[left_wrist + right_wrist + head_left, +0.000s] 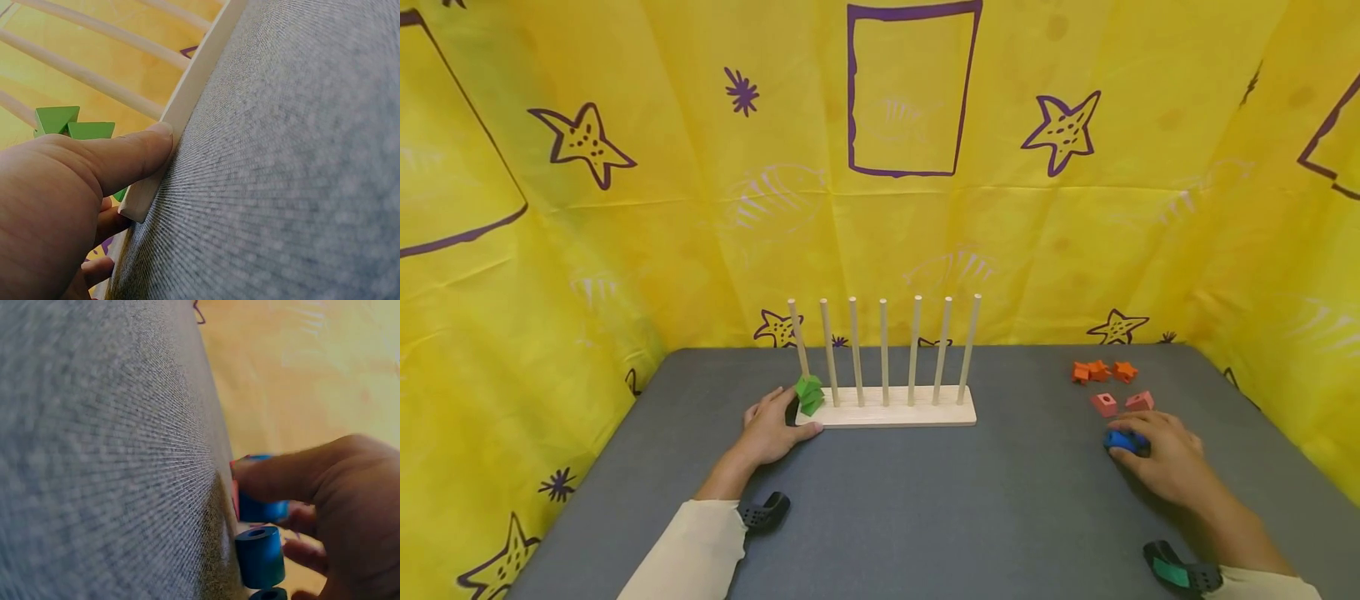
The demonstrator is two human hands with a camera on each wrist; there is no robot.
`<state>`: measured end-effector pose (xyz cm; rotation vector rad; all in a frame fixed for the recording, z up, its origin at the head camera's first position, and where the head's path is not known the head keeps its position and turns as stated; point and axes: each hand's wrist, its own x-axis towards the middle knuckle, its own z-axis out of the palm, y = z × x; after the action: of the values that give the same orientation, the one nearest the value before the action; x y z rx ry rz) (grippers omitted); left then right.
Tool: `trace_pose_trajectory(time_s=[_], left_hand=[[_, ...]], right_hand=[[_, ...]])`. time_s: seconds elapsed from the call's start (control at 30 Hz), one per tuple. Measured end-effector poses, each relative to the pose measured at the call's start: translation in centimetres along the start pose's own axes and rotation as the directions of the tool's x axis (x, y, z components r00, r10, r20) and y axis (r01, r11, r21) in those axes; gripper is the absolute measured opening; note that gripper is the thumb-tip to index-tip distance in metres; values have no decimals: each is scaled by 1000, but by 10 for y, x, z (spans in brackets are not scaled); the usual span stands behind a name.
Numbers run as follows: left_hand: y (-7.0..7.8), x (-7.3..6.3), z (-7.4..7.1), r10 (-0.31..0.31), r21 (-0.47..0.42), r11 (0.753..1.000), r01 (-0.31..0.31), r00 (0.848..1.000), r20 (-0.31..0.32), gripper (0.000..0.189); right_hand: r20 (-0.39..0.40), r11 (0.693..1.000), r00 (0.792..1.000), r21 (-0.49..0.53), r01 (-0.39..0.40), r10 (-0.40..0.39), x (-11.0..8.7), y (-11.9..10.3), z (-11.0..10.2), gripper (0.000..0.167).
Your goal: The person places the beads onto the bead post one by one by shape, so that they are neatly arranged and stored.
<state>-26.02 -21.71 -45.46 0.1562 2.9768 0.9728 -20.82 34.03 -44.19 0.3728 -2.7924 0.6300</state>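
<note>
My left hand [770,430] grips the left end of a wooden peg rack [895,417]; in the left wrist view its thumb presses the base's edge [145,194]. Green triangular blocks [809,397] are stacked on the leftmost peg, beside that hand. Over at the right, my right hand [1176,460] pinches a blue cylinder block [1118,440] between thumb and fingers. The right wrist view shows the pinched cylinder [261,509] partly hidden by the thumb, with another blue cylinder [259,557] with a hole just below it and part of a further one at the frame's bottom.
Two pink blocks [1105,405] lie just beyond the right hand, and orange star-shaped blocks [1098,370] sit farther back. The other upright pegs [883,350] carry no blocks. A yellow printed cloth [910,233] hangs around the grey table [955,508].
</note>
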Motion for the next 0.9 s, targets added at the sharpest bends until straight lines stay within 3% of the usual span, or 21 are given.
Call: trace_pose_trajectory(time_s=[0.13,0.3,0.53,0.9], left_hand=[[1,0,0,5,-4,1000,-5,1000,-3,81],[2,-1,-1,11,-6,1000,-11,1000,-6,81],[2,-1,-1,11,-11,1000,-11,1000,-10,80],[-2,1,1,24,-10,1000,-24,1000,-6,81]], right_hand=[[-67,999,998,43,-18,21,2,-9,-2,36],[-83,990,993,119,-74,84,5,-30,-8,37],[-105,934,994,355,30,8,10,-52,-8,37],[-112,888,993,451,88,-42,22,-89,-25,34]])
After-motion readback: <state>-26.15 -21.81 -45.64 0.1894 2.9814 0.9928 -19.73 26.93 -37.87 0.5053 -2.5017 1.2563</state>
